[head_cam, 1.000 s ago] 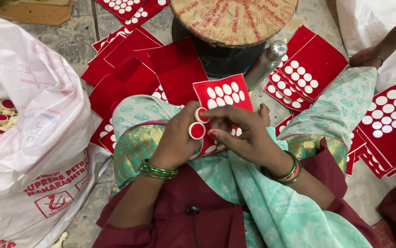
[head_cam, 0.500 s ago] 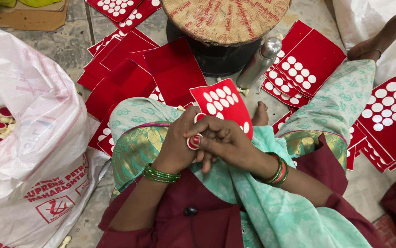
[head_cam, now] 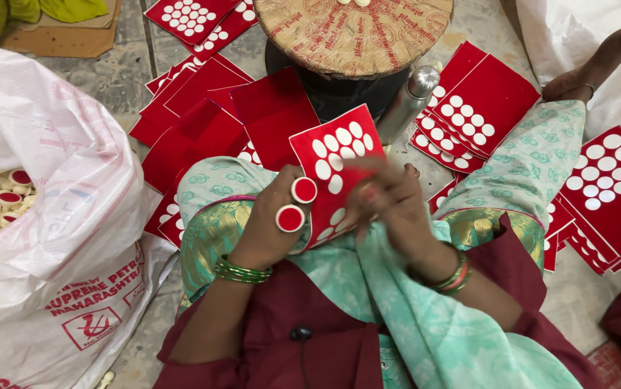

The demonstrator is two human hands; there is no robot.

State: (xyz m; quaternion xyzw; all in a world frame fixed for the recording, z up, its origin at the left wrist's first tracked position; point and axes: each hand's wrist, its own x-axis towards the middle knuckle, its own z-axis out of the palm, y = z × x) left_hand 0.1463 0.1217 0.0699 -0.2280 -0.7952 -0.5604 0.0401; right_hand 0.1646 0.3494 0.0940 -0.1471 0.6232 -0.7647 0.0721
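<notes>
Grey stone-slab floor [head_cam: 119,61]; flat cardboard [head_cam: 58,36] top left; round woven stool [head_cam: 353,36] ahead; even daylight.

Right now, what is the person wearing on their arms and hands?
The left hand is bare, with a stack of thin green bangles at the wrist. The right hand is blurred; its wrist carries green and red bangles. Both forearms are uncovered, with maroon sleeves ending near the elbows. A rounded metal ring may sit on a right finger, but the blur leaves this unclear.
</notes>
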